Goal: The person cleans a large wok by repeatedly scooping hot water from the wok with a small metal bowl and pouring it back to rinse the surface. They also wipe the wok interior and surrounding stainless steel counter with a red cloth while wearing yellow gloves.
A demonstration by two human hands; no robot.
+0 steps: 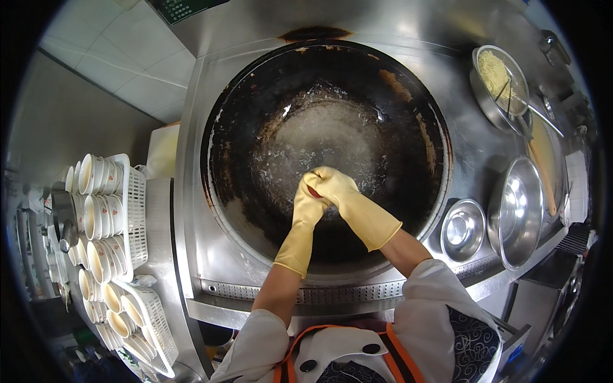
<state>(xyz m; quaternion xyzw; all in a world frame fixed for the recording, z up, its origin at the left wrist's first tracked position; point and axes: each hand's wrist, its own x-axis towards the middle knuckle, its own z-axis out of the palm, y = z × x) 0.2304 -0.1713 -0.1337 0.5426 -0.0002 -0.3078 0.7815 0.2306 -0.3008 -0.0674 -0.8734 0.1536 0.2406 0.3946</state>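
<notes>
Both hands wear long pale-yellow rubber gloves and meet above the near half of a large dark wok (pixel 239 191) set in a steel counter. My left hand (pixel 310 196) is closed against my right hand (pixel 333 184), and the fingers overlap. A small dark red thing (pixel 313 192) shows between the gloves; what it is, and which hand grips it, I cannot tell. Cloudy water (pixel 330 129) with bubbles around it lies in the middle of the wok below the hands. Brown and rusty patches mark the wok's wall.
On the right stand a small steel bowl (pixel 462 230), a large steel bowl (pixel 516 213) and a wire strainer (pixel 519 103) of pale noodles over another bowl. A wooden handle (pixel 543 177) lies behind. White plastic baskets (pixel 136 215) with stacked bowls (pixel 98 215) stand at left.
</notes>
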